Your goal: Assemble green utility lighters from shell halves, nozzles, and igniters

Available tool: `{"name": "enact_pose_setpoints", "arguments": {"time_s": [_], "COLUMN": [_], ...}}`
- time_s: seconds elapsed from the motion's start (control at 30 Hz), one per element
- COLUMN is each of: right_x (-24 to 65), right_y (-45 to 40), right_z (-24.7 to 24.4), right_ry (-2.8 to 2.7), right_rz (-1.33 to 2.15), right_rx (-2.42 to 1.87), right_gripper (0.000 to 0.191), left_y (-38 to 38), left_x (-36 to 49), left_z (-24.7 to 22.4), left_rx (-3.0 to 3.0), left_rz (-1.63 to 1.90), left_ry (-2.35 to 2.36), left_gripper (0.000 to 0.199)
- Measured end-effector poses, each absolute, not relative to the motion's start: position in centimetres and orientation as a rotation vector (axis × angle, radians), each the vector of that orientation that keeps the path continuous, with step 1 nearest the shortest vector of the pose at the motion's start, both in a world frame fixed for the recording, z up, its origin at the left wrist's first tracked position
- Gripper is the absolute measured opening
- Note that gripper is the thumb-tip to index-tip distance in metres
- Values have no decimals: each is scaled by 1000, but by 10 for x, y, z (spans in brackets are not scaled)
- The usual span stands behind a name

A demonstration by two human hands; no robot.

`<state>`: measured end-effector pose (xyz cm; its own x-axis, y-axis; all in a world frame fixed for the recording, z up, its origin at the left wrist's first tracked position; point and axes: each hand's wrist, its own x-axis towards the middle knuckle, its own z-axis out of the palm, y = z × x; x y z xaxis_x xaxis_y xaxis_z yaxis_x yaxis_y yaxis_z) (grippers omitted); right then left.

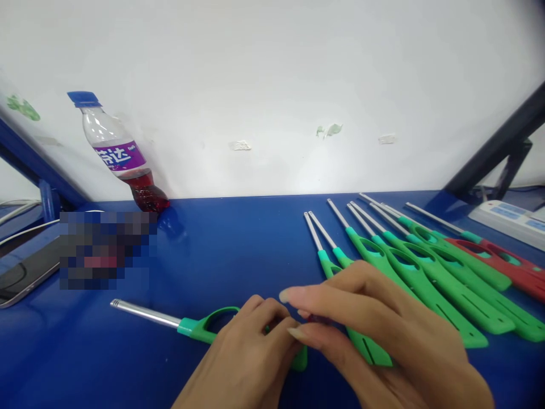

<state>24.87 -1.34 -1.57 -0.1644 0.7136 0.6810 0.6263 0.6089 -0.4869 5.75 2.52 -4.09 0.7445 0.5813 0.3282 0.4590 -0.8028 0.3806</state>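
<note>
My left hand (251,352) is closed around the handle of a green stick lighter (198,329). Its silver metal tube points to the left, and much of the handle is hidden beneath my fingers. Close against the left fingertips, my right hand (383,329) has its thumb and fingers drawn together near the handle's end. Something small and reddish shows between those fingers, too hidden to name. Behind and beside the right hand lie several more green stick lighters (438,289), their tubes pointing away. Red stick lighters (511,264) lie at the far right of the row.
A bottle (121,156) with dark red drink leans at the back left by the white wall (272,85). A phone (32,267) lies at the left, beside a blurred-out patch. A white power strip (511,221) sits at right on the blue table (238,244).
</note>
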Motion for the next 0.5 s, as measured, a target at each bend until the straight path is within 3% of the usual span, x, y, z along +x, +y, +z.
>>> {"name": "enact_pose_setpoints", "arguments": {"time_s": [0.23, 0.4, 0.5], "right_x": [249, 248, 247], "right_y": [-16, -13, -13], "right_z": [-10, -13, -13], "right_ry": [-1815, -1749, -1753], "right_rz": [101, 66, 88], "right_rx": [-1056, -1086, -1100], "right_gripper": [43, 29, 31], "left_y": [25, 28, 32], "left_x": [57, 58, 60], "left_z": [-40, -47, -53], "left_rx": [2671, 2679, 2686], "left_rz": [609, 630, 642], "left_ry": [821, 799, 760], "left_gripper": [27, 27, 28]}}
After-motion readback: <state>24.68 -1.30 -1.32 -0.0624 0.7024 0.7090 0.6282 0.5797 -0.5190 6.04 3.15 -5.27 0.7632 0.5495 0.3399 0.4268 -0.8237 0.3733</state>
